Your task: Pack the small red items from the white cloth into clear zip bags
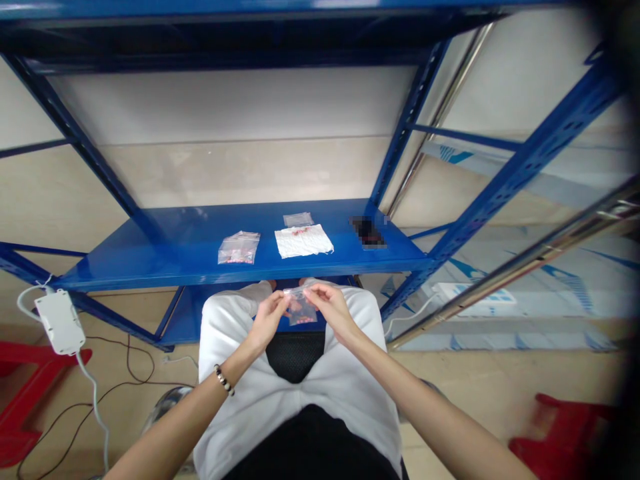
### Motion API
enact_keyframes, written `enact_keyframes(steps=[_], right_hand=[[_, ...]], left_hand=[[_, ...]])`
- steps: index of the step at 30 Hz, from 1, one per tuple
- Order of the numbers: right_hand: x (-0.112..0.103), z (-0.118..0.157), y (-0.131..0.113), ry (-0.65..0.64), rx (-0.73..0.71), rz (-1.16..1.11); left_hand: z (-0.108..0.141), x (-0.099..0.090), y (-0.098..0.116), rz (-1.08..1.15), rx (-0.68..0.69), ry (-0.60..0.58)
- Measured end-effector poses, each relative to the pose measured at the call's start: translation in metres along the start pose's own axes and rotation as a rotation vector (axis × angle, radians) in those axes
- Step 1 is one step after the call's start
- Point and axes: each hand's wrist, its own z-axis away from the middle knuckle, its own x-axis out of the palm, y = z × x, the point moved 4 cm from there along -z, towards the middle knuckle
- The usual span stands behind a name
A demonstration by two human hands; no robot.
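Note:
My left hand [267, 319] and my right hand [333, 308] pinch the top edge of a small clear plastic bag [302, 311] above my lap, pulling its mouth between them. Reddish contents show inside it. A beaded bracelet [224, 379] circles my left wrist. Just beyond my hands, a blue steel shelf [160, 263] holds a clear bag of small pinkish items [239, 248], a white paper sheet [303, 241] with red bits on it, and a flat clear bag [298, 219]. A dark object [367, 233] lies there, pixelated.
Blue steel rack uprights [530, 173] stand at both sides, with a second shelf below. A white adapter [60, 321] hangs at left above loose black cables [125, 373]. Red stools [555, 437] stand on the floor. A white power strip [473, 298] sits at right.

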Motion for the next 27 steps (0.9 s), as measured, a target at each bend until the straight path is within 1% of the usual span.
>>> enact_keyframes(steps=[3,5,7,11,14,17,20,23,27], right_hand=[[0.004,0.001,-0.002,-0.054,0.005,0.009],[0.007,0.001,-0.002,-0.086,0.004,0.000],[0.010,0.001,0.000,-0.091,0.014,-0.012],[0.008,0.000,0.004,-0.067,0.055,-0.035],[0.006,0.000,0.003,-0.061,0.076,-0.061],[0.005,0.000,0.001,-0.074,0.095,-0.078],[0.006,0.000,0.000,-0.111,0.094,-0.090],[0.007,0.001,-0.002,-0.121,0.094,-0.104],[0.008,0.002,-0.005,-0.122,0.071,-0.051]], left_hand=[[-0.004,-0.014,0.006,-0.021,0.020,0.106],[-0.006,-0.020,0.005,-0.052,0.024,0.130],[-0.008,-0.023,0.003,-0.109,0.047,0.143],[-0.009,-0.021,0.000,-0.198,0.098,0.113],[-0.008,-0.018,-0.002,-0.195,0.097,0.072],[-0.008,-0.019,-0.001,-0.167,0.089,0.079],[-0.010,-0.022,0.004,-0.143,0.110,0.089],[-0.012,-0.024,0.012,-0.132,0.124,0.059],[-0.012,-0.026,0.021,-0.185,0.154,0.048]])
